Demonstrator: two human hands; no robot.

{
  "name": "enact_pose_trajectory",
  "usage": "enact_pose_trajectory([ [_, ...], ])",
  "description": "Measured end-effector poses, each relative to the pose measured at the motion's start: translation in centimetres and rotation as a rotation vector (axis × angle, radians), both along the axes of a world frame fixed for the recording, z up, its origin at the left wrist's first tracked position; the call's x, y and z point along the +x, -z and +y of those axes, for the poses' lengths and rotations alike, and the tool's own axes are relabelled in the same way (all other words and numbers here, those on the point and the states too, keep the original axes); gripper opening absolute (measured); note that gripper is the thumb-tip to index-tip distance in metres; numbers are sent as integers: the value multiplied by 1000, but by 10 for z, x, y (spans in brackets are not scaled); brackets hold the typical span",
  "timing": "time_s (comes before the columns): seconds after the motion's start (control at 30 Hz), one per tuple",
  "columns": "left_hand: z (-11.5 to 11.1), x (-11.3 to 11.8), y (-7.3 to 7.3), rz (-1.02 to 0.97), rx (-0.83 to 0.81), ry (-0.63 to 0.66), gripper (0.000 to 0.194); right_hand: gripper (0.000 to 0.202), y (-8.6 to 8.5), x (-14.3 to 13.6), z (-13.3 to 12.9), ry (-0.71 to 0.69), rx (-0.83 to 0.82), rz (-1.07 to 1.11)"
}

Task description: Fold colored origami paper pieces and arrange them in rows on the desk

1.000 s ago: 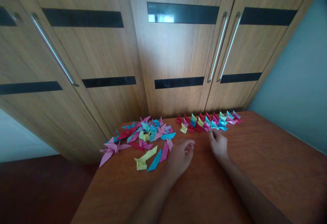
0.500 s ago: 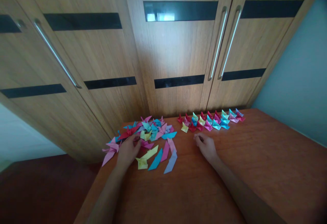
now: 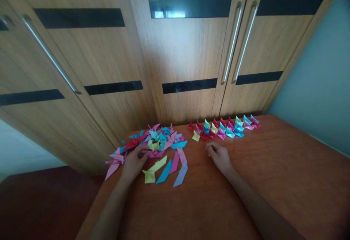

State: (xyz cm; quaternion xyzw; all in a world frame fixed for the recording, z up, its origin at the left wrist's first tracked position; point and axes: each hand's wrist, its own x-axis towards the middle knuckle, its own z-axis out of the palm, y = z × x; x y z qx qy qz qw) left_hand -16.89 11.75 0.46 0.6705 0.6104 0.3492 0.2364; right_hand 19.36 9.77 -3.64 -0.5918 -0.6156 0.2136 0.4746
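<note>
My left hand point(image 3: 135, 161) is at the near left side of a heap of folded paper pieces, thumb and fingers closed on the left end of a magenta folded paper piece point(image 3: 155, 154). A red paper crane point(image 3: 134, 142) and a pink paper crane point(image 3: 116, 161) lie by its fingers. Just right of it are a yellow folded piece point(image 3: 149, 177) and a blue paper strip point(image 3: 164, 171). My right hand point(image 3: 219, 156) rests on the table with fingers curled in and nothing visible in them. It is in front of rows of small folded paper pieces point(image 3: 221, 134).
The brown wooden table point(image 3: 207, 207) stands against a wooden wardrobe point(image 3: 186, 50) with metal handles. Magenta point(image 3: 175, 162), pink point(image 3: 182, 155) and lilac point(image 3: 181, 175) paper strips lie between my hands. The table's left edge drops to a dark floor.
My left hand has shifted slightly left and down, and more of the magenta piece shows beside its fingertips. My right hand stays curled in place. The view has tilted slightly.
</note>
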Motion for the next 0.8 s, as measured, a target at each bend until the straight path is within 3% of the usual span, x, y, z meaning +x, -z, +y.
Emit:
enact_pose_trajectory([
  [0.1,-5,-4,-8,-151,-31,28,35,37,1,1,1,-3,-1,33],
  [0.23,-12,3,-23,-289,9,-64,39,36,-3,0,-2,-40,-22,167],
  [0.33,-18,31,-34,-354,71,-16,33,34,-12,-4,-10,-159,-76,297],
  [0.47,-27,91,-40,-345,102,169,20,33,-26,-11,-23,-309,-68,356],
  [0.63,-31,160,-25,-389,71,306,14,30,-32,-5,-26,-339,-53,290],
  [0.8,-24,204,1,-512,1,263,12,27,-29,20,-21,-270,-12,125],
])
